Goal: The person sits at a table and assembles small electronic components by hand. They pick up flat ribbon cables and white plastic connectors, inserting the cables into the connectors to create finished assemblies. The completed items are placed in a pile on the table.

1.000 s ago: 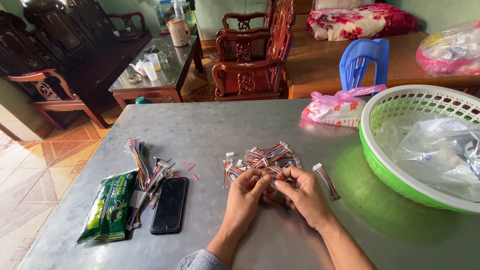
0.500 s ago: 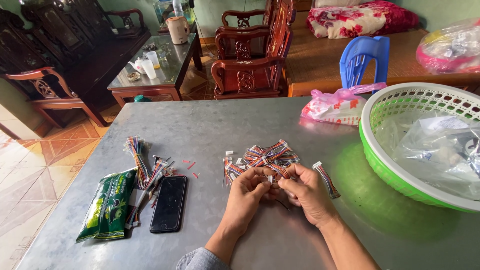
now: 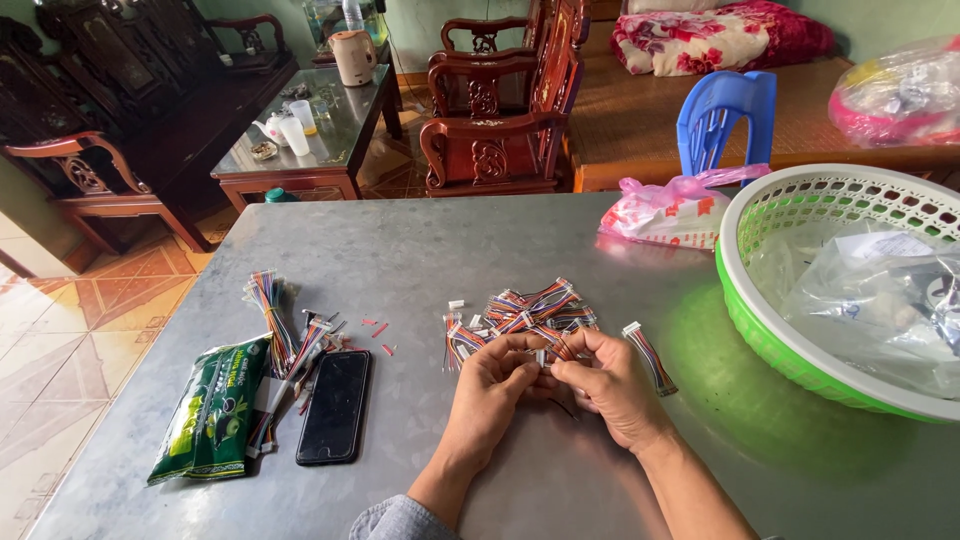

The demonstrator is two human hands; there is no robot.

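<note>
Hands pinching a small wire connector over a grey metal table (image 3: 420, 250).

Both the left hand (image 3: 492, 385) and the right hand (image 3: 612, 385) have their fingertips pressed together on one short multicoloured wire connector (image 3: 545, 357), held just above the tabletop at the near edge of a loose pile of like wire connectors (image 3: 530, 312); one more cable (image 3: 650, 357) lies just beside the right hand. At the far right a green and white plastic basket (image 3: 770, 330) holds crumpled clear plastic bags (image 3: 880, 300); what is inside them cannot be told. A pink plastic bag (image 3: 665, 212) lies behind the basket. To the left sit a black phone (image 3: 334, 405), a green packet (image 3: 212, 410) and a longer wire bundle (image 3: 275, 325).
</note>
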